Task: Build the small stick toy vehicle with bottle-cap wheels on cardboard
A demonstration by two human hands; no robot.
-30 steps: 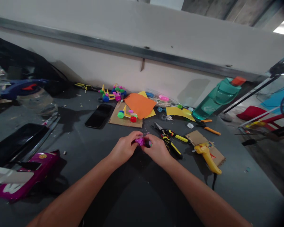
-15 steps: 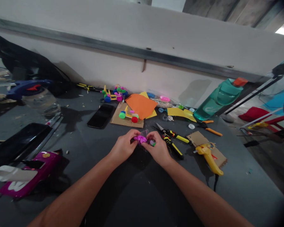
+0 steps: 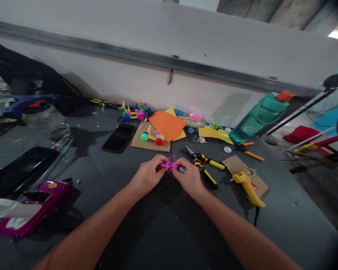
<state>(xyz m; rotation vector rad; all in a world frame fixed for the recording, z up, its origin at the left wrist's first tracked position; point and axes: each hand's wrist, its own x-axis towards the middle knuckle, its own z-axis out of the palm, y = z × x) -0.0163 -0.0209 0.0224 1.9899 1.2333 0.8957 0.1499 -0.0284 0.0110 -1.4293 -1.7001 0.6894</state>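
Observation:
Between my two hands, above the dark table, is a small bright purple piece with clear plastic around it. My left hand pinches its left end, fingers closed. On the other side my right hand grips the right end, its fingers also closed, and a small greenish-grey bit shows by them. Just behind lies a cardboard piece bearing a small yellow toy with green and red wheels. Orange paper overlaps that cardboard.
Pliers with yellow-black handles lie right of my right hand. Farther right are a yellow glue gun and a teal bottle. A black phone and a magenta device are at the left.
The hands stay nearly in place, with the purple piece turned slightly and more clear plastic showing below it. The whole view has shifted a little.

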